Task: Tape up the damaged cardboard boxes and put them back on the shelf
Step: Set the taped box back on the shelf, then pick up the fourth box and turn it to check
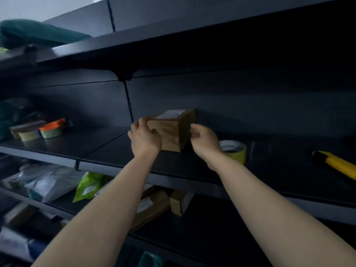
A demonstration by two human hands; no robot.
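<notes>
Cardboard box (172, 132) sits on shelf (115, 151). Left hand (144, 137) grips its left side; right hand (204, 141) loose, fingers curled beside right edge. Advice: square box against back wall, release evenly.

Dark grey metal shelving unit (107, 151), several tiers, solid dark back panels with a vertical seam. Dim light under the shelves. Pale wall (38, 6) visible upper left.

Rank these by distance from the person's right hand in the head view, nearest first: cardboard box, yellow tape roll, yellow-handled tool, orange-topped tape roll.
From the right hand:
1. Cardboard box, just left of the fingers.
2. Yellow tape roll, behind the wrist.
3. Yellow-handled tool, far right.
4. Orange-topped tape roll, far left.
</notes>
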